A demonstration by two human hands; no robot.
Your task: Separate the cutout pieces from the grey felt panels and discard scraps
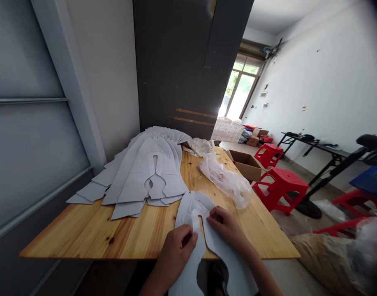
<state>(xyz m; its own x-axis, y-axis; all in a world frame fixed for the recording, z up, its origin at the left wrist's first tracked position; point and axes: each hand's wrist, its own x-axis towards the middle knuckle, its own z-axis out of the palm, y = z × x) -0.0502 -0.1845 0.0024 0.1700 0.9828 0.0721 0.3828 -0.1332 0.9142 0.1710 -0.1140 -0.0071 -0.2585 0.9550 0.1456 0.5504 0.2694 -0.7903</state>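
A white cut-out sheet [223,255], perhaps card or foam, lies at the table's front edge and hangs over it towards me. A narrow slot runs down its middle and widens into a rounded opening at the bottom. My left hand [178,248] is closed on the sheet left of the slot, thumb against bent fingers. On the other side my right hand [224,226] pinches the sheet near the slot's right edge. Beyond my left hand, a fanned pile of similar white sheets [132,176] covers the table's back left, its top piece showing the same slot shape.
The wooden table [92,234] meets a dark panel [179,61] at the back. A clear plastic bag [225,181] and a crumpled cloth [201,146] lie on its right side. Past that edge stand an open cardboard box [245,164] and red stools [283,185].
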